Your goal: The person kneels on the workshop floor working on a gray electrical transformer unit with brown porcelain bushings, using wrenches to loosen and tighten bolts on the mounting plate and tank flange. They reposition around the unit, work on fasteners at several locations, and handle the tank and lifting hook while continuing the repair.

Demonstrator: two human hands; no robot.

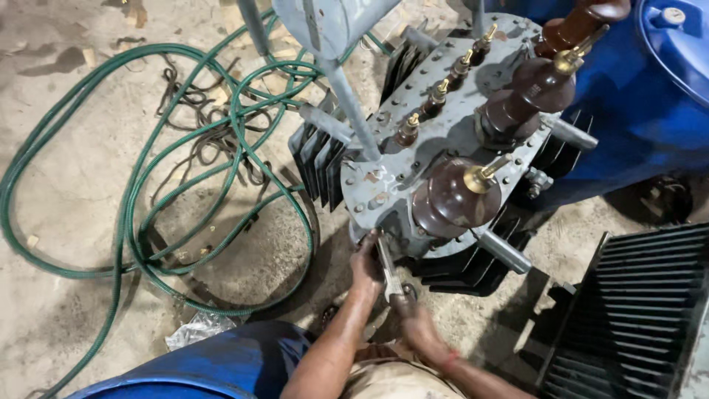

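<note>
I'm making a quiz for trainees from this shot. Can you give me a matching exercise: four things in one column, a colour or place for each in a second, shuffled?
Things:
1. hose
2. insulators
3. spanner
4. drum

Colour or place:
A. blue, at the top right
B. green, coiled on the floor at the left
C. brown, standing on the grey transformer lid
D. metal, held between the left hand and the right hand at the lid's near edge

Pairs: 1-B, 2-C, 3-D, 4-A
</note>
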